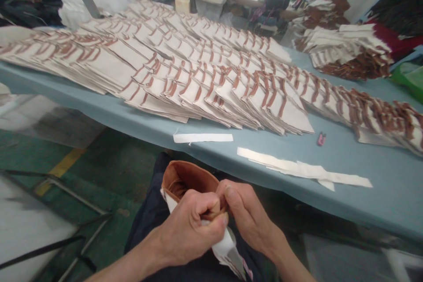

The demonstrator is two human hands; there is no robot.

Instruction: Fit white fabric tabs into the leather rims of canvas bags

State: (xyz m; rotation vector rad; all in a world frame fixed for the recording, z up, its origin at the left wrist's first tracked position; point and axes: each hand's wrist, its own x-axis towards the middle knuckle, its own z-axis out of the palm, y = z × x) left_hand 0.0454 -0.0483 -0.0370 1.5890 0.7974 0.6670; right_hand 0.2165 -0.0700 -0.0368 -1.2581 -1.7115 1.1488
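Over my lap is a white fabric piece with a brown inside (pixel 194 174), its mouth spread wide at the top left. My left hand (pixel 194 224) pinches its brown edge, thumb pressed against curled fingers. Close against it, my right hand (pixel 246 213) grips the same edge with thumb and forefinger. The bit of cloth between my fingertips is mostly hidden. Below my hands hangs a white end of the piece (pixel 228 251) with layered edges.
A blue-covered table (pixel 346 158) carries overlapping rows of cream fabric pieces with brown bands (pixel 211 92). White strips (pixel 304 169) and a small pink item (pixel 321 139) lie near its front edge. More fabric is piled (pixel 346 48) at the back right. A metal-framed stand (pixel 79 229) is at lower left.
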